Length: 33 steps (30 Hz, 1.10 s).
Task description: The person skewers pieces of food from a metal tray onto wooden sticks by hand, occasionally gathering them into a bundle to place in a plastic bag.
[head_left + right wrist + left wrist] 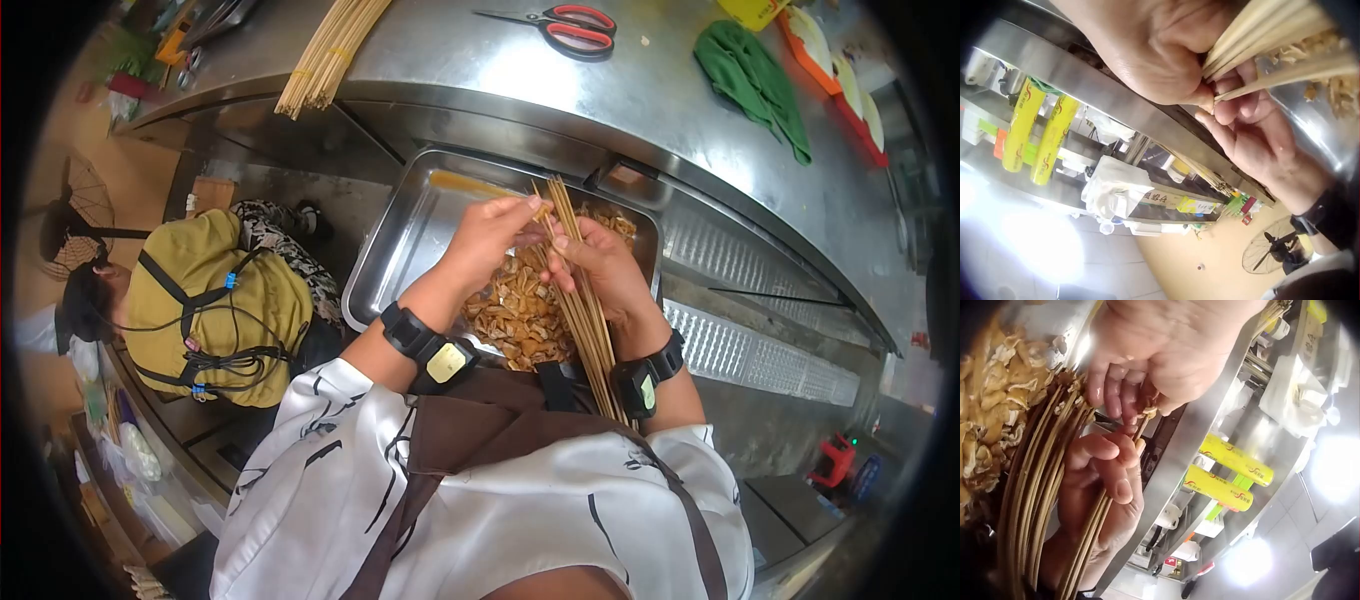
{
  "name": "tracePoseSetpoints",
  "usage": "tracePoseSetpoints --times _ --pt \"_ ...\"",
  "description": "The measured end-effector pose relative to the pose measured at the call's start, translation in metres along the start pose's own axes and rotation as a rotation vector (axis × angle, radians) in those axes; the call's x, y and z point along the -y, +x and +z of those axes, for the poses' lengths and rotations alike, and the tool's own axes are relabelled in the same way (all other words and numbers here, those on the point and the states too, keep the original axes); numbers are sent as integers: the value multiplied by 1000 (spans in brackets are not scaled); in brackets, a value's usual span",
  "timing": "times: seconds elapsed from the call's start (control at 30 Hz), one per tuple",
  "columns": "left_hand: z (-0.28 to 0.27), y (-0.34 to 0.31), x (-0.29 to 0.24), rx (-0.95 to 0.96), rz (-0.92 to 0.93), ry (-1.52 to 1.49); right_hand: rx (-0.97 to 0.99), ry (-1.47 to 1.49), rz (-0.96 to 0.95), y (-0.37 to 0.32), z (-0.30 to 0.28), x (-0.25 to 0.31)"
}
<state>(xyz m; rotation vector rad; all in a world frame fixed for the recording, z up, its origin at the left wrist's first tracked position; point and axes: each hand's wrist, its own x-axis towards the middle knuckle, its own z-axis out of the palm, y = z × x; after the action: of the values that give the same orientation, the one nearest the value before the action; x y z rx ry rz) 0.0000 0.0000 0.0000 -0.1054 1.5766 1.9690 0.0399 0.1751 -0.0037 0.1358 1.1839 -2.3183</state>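
Over a steel tray point(385, 250), my right hand point(610, 270) grips a bundle of long wooden skewers point(592, 335), which fan into two groups in the left wrist view. My left hand point(482, 240) meets it at the skewer tips, thumb and fingers pinching a small brown food piece point(1147, 413) at a skewer's end. In the right wrist view the left hand point(1260, 137) touches the right hand's point(1154, 56) fingertips there. Sliced brown food pieces point(515, 315) lie heaped in the tray below the hands.
On the steel counter point(440, 50) lie a skewer bundle point(325, 60), red-handled scissors point(575, 32) and a green cloth point(755, 85). A person in a yellow shirt point(215, 300) sits at the left. A perforated metal rack point(760, 350) is at the right.
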Motion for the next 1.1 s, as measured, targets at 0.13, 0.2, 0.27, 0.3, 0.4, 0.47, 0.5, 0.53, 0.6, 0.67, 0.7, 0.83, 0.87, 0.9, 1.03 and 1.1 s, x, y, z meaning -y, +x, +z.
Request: tracePoseSetpoints --times 0.13,0.2,0.27,0.3,0.4,0.47,0.5,0.53,0.6,0.67,0.7,0.83,0.87,0.9,1.03,1.1 --pt "-3 -8 -3 40 39 -193 -35 57 -2 7 8 -2" --pt "2 -10 1 55 59 -198 -86 36 19 4 8 -2" --pt "5 -9 3 17 87 -204 -119 8 19 3 8 -1" --pt "6 -9 4 18 87 -208 -122 5 21 2 8 0" --pt "9 -8 6 5 86 -202 -145 -25 12 -1 7 2" --pt "12 -8 6 -2 99 -224 -164 -55 9 -3 9 4" --pt "12 -8 6 -1 99 -223 -164 -54 9 -3 9 5" --pt "12 -8 7 -7 95 -221 -157 -80 10 -3 8 5" --pt "12 -8 7 -14 90 -219 -150 -106 13 -4 8 6" --pt "13 -9 6 -36 94 -204 -164 -143 44 -6 9 8" --pt "13 -9 6 -35 92 -204 -165 -142 44 -7 10 8" --pt "12 -8 6 -37 62 -236 -177 -146 59 -8 10 9" --pt "13 -8 7 -51 51 -254 -174 -160 66 -9 10 10" --pt "13 -8 8 -50 51 -254 -174 -160 66 -9 11 10" --pt "17 -10 9 -96 55 -267 -176 -222 60 -10 11 11" --pt "17 -11 9 -101 58 -268 -175 -217 71 -10 11 11"
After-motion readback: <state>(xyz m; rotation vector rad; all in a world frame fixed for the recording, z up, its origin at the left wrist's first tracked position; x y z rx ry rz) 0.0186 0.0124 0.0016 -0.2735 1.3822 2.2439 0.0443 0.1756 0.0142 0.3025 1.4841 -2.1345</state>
